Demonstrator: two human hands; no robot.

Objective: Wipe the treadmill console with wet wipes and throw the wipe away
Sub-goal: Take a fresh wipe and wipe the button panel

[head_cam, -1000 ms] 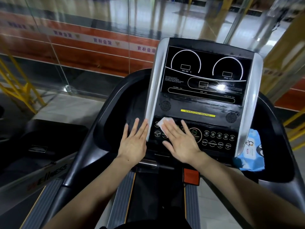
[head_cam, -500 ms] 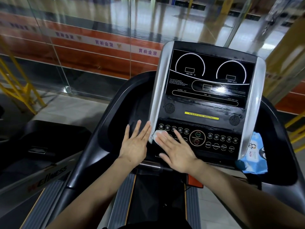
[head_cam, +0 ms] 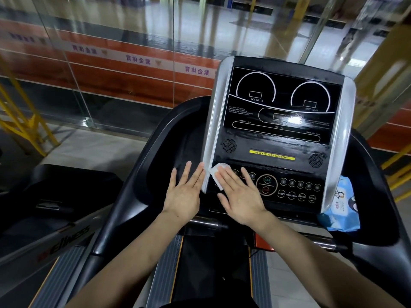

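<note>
Grey ribbed side rails (head_cam: 165, 270) flank the dark running belt nearest the wearer, on a pale tiled gym floor (head_cam: 89, 150); a neighbouring machine's silver frame (head_cam: 55, 241) at lower left bears partly readable lettering ending in "ELLNESS". Just beyond the belt, the left hand (head_cam: 184, 194) lies flat, fingers straight and spread, holding nothing, on the black moulded tray (head_cam: 164, 152) just beside the silver left trim of the black glossy treadmill console (head_cam: 278, 134). The right hand (head_cam: 241, 196) is flat too, with straight fingers pressing a small white wet wipe (head_cam: 218, 174) against the console's lower left corner, over the leftmost round buttons. Button labels read "START", "RESET", "PROGRAM" and "SPEED" (twice, with minus and plus marks). A light-blue soft pack of wet wipes (head_cam: 342, 207) with a cartoon figure sits in the right tray, beside the console's silver right trim; its print is too small to read. Higher up, a yellow strip (head_cam: 271, 154) says "ALWAYS STAY HEALTHY", and the display shows "CALORIES", "TIME", "INCLINE" and "SPEED" under two white arcs, with wet streaks and a bright glare spot. Behind stands a glass wall (head_cam: 111, 63) carrying an orange band with mirrored Chinese characters, and yellow metal railings (head_cam: 24, 121) at left.
</note>
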